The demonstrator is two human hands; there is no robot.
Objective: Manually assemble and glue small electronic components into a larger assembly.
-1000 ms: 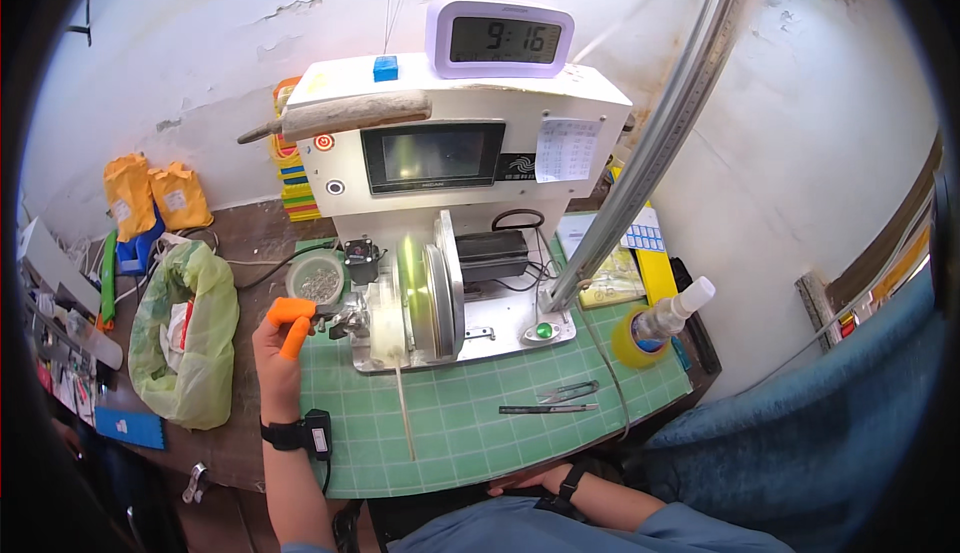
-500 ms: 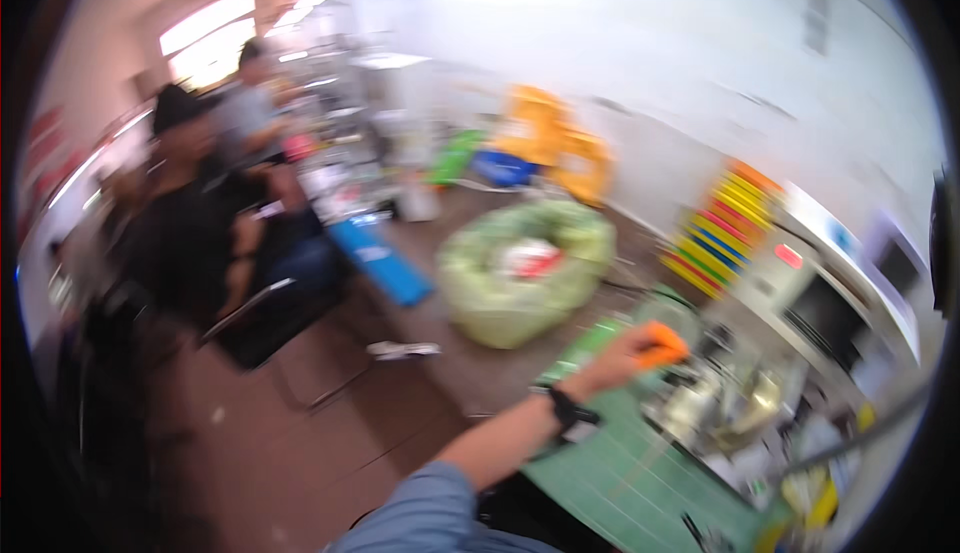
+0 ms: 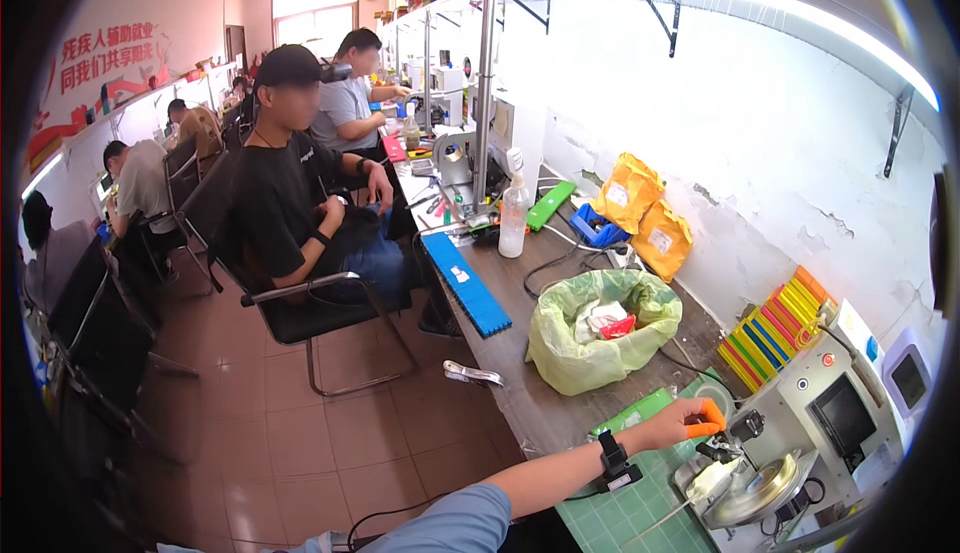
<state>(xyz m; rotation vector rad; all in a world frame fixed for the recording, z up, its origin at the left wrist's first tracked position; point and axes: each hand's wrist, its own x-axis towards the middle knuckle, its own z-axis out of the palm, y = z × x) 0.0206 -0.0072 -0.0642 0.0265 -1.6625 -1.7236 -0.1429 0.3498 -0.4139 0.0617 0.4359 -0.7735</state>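
My left hand [image 3: 672, 427] reaches out over the green cutting mat [image 3: 640, 506], with orange covers on the thumb and a finger. A black strap with a small dark box [image 3: 618, 466] circles the wrist. The fingertips come together in a pinch beside a small benchtop machine [image 3: 812, 393] with a dark screen. What they hold, if anything, is too small to make out. Just beyond the fingers is a black block-shaped part [image 3: 748, 425]. A round metal disc [image 3: 765, 493] lies below it. My right hand is out of view.
A bin lined with a pale green bag [image 3: 570, 358] stands on the bench, holding crumpled waste. Nearby are a blue strip [image 3: 465, 283], a clear bottle [image 3: 513, 218], orange packets [image 3: 665, 238] and stacked coloured trays [image 3: 775, 333]. A person [image 3: 300, 193] sits at left.
The view has turned and steadied from a blur, showing more of the room. My left hand now appears farther right and lower, still at the machine's side.
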